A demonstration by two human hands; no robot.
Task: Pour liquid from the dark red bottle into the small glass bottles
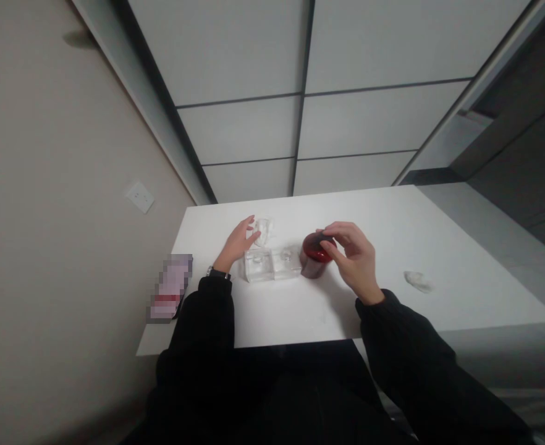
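Near the middle of the white table (282, 321) stands a clear plastic box (272, 266) with two compartments side by side. Right next to it is a round jar (313, 267) with a shiny red top and a dark patch on it. The thumb and fingers of my right hand (353, 259) close on the jar's top edge from the right. Behind the box's left end, my left hand (240, 242) has its thumb and fingers apart. A crumpled white tissue (263, 231) lies at its fingertips; whether they touch it, I cannot tell.
A phone (173, 287), blurred out in part, lies at the table's left edge beside the wall. Another crumpled whitish piece (418, 281) rests to the right of my right hand. White panelled doors (249, 130) rise behind the table, and a wall socket (140, 196) is at left.
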